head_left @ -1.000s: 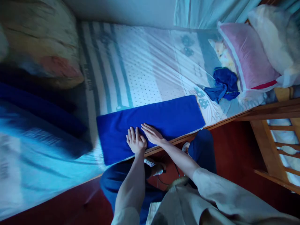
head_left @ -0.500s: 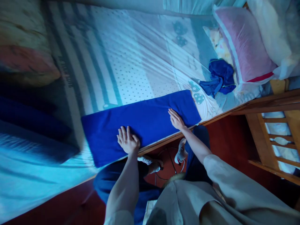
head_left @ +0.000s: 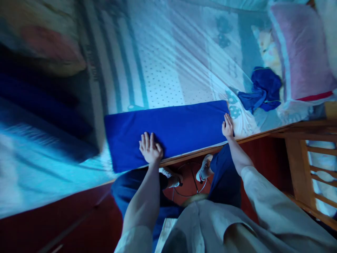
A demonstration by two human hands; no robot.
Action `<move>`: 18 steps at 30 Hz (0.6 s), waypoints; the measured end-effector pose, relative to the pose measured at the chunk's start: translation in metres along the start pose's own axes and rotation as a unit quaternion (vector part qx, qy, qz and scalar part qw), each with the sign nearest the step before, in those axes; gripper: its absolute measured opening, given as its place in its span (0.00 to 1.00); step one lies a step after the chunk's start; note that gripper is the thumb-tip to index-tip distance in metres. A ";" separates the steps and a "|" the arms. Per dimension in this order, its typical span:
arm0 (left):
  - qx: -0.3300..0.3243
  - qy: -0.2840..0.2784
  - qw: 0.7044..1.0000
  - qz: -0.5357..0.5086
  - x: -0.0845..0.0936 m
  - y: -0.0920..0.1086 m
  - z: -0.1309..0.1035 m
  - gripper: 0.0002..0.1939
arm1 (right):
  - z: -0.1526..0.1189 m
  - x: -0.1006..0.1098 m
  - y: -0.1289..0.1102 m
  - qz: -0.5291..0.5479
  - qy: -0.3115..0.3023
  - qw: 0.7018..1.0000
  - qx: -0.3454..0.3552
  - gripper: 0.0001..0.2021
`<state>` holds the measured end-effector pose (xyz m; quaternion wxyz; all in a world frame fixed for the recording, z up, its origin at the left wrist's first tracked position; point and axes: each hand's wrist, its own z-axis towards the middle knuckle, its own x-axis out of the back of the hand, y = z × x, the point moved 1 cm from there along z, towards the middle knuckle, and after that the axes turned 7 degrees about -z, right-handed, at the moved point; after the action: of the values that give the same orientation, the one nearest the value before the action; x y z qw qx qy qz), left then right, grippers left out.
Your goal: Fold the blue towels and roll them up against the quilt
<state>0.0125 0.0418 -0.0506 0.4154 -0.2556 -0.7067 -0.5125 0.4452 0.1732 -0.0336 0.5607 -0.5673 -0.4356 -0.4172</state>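
A long rectangle of folded blue cloth (head_left: 179,124) lies flat along the near edge of the bed. My left hand (head_left: 151,147) rests palm down on its lower left part, fingers stretched and slightly spread. At the cloth's right end lies my right hand (head_left: 228,125), flat with fingers extended, close to the short edge. Neither hand grips anything. Beyond the right end, a crumpled blue garment (head_left: 263,89) sits on the patterned bedsheet (head_left: 163,80).
A pink pillow (head_left: 302,52) with a white border lies at the right. Dark blue folded bedding (head_left: 42,105) is piled at the left. A wooden bed rail (head_left: 300,168) stands at lower right. My legs are below the bed's wooden edge (head_left: 189,154).
My right hand has slid right over the cloth to its right end. My left hand stays on the cloth in nearly the same spot. The whole view has shifted slightly.
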 end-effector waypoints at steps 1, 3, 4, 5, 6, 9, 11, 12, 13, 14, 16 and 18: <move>0.002 -0.001 1.000 0.002 0.000 0.001 0.000 0.36 | 0.002 0.001 -0.001 -0.013 -0.002 1.000 -0.012 0.29; 0.001 0.000 1.000 -0.004 0.000 0.002 0.001 0.34 | 0.005 0.004 -0.005 -0.037 -0.003 0.998 -0.044 0.29; -0.001 0.004 1.000 -0.013 0.000 0.002 0.002 0.33 | 0.006 0.006 -0.007 -0.046 -0.001 0.997 -0.062 0.29; -0.003 0.007 1.000 -0.024 -0.001 0.002 0.003 0.33 | 0.008 0.008 -0.009 -0.050 0.000 0.996 -0.078 0.29; -0.003 0.009 0.999 -0.034 -0.002 0.001 0.003 0.33 | 0.009 0.010 -0.011 -0.051 0.002 0.995 -0.092 0.29; -0.011 0.018 0.998 -0.057 -0.005 -0.002 0.006 0.32 | 0.014 0.013 -0.022 -0.050 0.017 0.992 -0.118 0.29; -0.024 0.027 0.997 -0.065 -0.008 -0.004 0.009 0.33 | 0.014 0.010 -0.043 -0.054 0.036 0.991 -0.119 0.30; -0.030 0.032 0.997 -0.068 -0.008 -0.005 0.009 0.33 | 0.011 0.006 -0.059 -0.056 0.042 0.991 -0.110 0.30; -0.034 0.036 0.996 -0.070 -0.009 -0.006 0.010 0.33 | 0.007 0.000 -0.080 -0.055 0.044 0.993 -0.094 0.31; -0.037 0.039 0.996 -0.072 -0.009 -0.006 0.010 0.33 | 0.000 -0.008 -0.104 -0.051 0.038 0.996 -0.069 0.31; -0.040 0.042 0.995 -0.075 -0.010 -0.006 0.010 0.32 | -0.018 -0.030 -0.163 -0.031 -0.003 1.000 -0.002 0.32; -0.042 0.044 0.995 -0.078 -0.011 -0.006 0.010 0.32 | -0.039 -0.055 -0.223 0.011 -0.056 0.996 0.069 0.33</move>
<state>0.0104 0.0497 -0.0637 0.3941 -0.1942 -0.6835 -0.5829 0.2163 0.1312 -0.0253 0.5778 -0.5545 -0.4881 -0.3471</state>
